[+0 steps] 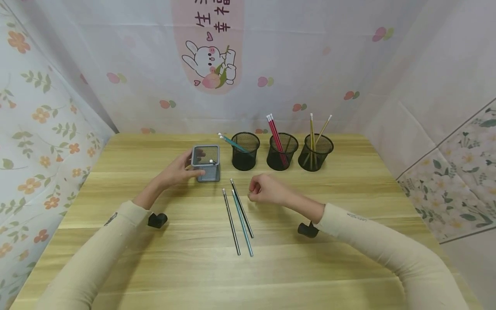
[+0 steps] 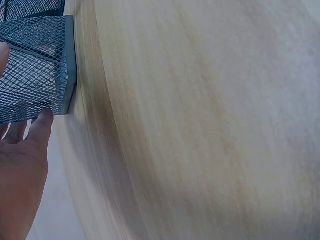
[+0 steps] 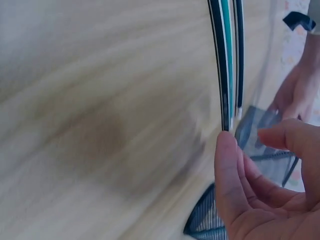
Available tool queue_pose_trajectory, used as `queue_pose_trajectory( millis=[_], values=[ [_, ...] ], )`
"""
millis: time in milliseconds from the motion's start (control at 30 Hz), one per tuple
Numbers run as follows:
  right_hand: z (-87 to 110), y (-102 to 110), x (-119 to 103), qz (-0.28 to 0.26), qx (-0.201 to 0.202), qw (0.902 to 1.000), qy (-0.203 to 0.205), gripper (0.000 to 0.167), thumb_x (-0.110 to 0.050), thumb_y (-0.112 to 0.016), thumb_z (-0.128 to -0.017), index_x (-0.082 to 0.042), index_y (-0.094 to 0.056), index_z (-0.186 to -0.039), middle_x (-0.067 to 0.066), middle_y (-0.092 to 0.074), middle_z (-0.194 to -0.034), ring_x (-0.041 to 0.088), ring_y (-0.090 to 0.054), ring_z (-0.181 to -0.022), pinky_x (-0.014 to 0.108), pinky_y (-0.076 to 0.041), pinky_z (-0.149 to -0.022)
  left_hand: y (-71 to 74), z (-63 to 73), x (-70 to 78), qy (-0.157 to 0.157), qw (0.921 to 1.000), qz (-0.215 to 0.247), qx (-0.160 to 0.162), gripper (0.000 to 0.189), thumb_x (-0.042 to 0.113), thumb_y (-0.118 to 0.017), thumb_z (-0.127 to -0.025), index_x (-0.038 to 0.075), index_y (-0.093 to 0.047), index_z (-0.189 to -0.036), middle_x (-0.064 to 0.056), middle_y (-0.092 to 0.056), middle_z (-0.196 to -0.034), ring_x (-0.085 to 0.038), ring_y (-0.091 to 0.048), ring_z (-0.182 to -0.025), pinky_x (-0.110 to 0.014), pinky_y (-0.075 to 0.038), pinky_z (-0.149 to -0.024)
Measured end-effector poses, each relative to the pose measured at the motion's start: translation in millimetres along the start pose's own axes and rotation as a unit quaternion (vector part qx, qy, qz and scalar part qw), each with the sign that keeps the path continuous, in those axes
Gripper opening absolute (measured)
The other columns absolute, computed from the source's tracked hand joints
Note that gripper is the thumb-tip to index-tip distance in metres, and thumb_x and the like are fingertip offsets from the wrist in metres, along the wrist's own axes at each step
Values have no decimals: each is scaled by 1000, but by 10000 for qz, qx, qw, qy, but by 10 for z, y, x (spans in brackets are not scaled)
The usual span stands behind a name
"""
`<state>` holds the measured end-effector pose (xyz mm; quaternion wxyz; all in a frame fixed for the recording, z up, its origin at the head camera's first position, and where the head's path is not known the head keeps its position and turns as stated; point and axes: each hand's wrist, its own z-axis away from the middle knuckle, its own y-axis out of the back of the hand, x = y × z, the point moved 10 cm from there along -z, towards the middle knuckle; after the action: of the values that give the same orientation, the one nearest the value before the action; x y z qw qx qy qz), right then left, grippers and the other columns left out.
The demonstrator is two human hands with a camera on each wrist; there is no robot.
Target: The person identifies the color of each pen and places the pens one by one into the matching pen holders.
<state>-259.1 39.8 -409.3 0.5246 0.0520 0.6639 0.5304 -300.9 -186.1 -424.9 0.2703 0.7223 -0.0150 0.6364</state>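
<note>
My left hand (image 1: pixel 177 171) holds a square grey mesh pencil cup (image 1: pixel 209 172) by its sides, thumb at the front. A dark pencil (image 1: pixel 212 161) with a white eraser stands inside that cup. In the left wrist view, fingertips touch the mesh wall (image 2: pixel 35 75). My right hand (image 1: pixel 269 189) is beside the eraser ends of the loose pencils, its fingers bent and nothing between them. On the table lie a black pencil (image 1: pixel 231 224), a teal pencil (image 1: pixel 243 224) and another black pencil (image 1: pixel 242 209). The right wrist view has the thumb apart from the fingers.
Three round black mesh cups stand behind: one (image 1: pixel 244 161) with teal pencils (image 1: pixel 234 142), one (image 1: pixel 274 162) with red pencils (image 1: pixel 275 134), one (image 1: pixel 307 162) with yellow pencils (image 1: pixel 311 129). A curtain (image 1: pixel 294 56) hangs along the table's back edge.
</note>
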Motion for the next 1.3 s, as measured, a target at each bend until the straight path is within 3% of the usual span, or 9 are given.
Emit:
queue_pose_trajectory(
  millis=[300, 800, 900, 1100, 1300],
  values=[
    [-49, -270, 1, -125, -371, 9985, -395, 11, -6, -72, -89, -6, -65, -81, -2, -63, -67, 8, -57, -56, 21, -46, -53, 5, -2, 8, -43, 10000, -79, 13, 67, 4, -73, -95, -6, -35, -150, -27, -38, -152, -47, -34, -141, -58, -27, -116],
    [-146, -392, -4, 657, -604, 9919, -908, 21, -17, -76, -90, -9, -63, -75, -2, -62, -56, 11, -57, -49, 24, -41, -50, 4, 1, 5, -30, 10000, -20, 10, 66, 2, -72, -95, -6, -35, -149, -29, -38, -150, -48, -36, -139, -57, -28, -116],
    [-164, -403, -23, 800, -616, 9905, -934, 28, -16, -76, -88, -11, -60, -67, -6, -55, -49, 10, -49, -45, 24, -38, -47, 5, -4, 5, -48, 10000, 23, 2, 66, 2, -72, -95, -7, -35, -149, -29, -38, -150, -48, -35, -139, -57, -27, -116],
    [-195, -420, -71, 1211, -559, 9884, -730, 49, -6, -74, -83, -16, -41, -49, -10, -28, -43, 7, -25, -43, 23, -24, -42, 5, -10, -14, -54, 10000, 41, -22, 66, 3, -73, -95, -5, -36, -149, -27, -38, -151, -48, -35, -140, -57, -27, -116],
    [-190, -400, -77, 1033, -600, 9899, -767, 48, -3, -73, -81, -16, -40, -49, -10, -27, -43, 7, -22, -41, 22, -18, -40, 20, -11, -29, -36, 10000, 0, 6, 66, 5, -74, -94, -4, -37, -149, -26, -39, -151, -46, -35, -140, -56, -28, -116]
  ],
)
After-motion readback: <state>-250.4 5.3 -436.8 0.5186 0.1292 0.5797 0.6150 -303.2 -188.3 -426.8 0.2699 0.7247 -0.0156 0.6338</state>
